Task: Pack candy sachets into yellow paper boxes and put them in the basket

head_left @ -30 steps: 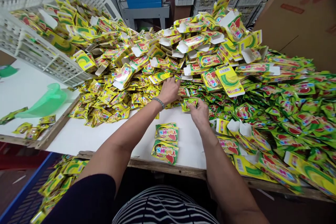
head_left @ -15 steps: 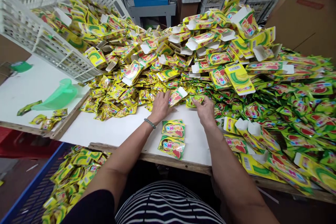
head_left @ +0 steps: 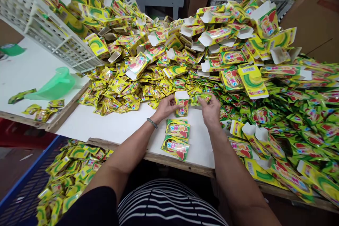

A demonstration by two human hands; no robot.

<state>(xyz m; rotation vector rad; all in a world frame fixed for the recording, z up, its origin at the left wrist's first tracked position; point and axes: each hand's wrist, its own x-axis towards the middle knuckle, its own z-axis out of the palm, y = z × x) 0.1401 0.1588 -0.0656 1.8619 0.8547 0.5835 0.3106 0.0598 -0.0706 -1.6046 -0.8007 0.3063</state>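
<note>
My left hand [head_left: 166, 109] grips a small yellow and green carton [head_left: 182, 108] with a watermelon picture, its white end flap open at the top. Just to the right, my right hand [head_left: 211, 111] pinches a green wrapped candy packet [head_left: 199, 99] close to the carton's side. Two flat-lying cartons, a farther one [head_left: 178, 129] and a nearer one [head_left: 175, 147], rest on the white table [head_left: 111, 124] between my forearms. Behind my hands spread yellow candy packets [head_left: 120, 91], with green candy packets [head_left: 265, 113] heaped to the right.
Open cartons [head_left: 222, 39] are piled at the back, spilling from a tipped white crate [head_left: 60, 46]. A green scoop [head_left: 54, 84] lies on the left table. Below, a blue basket [head_left: 19, 190] holds filled-looking cartons. A cardboard box [head_left: 312, 24] stands back right.
The carton in my left hand has turned from slanted to upright, its open end pointing away. My right hand keeps the green packet near it. The camera view has tilted down slightly.
</note>
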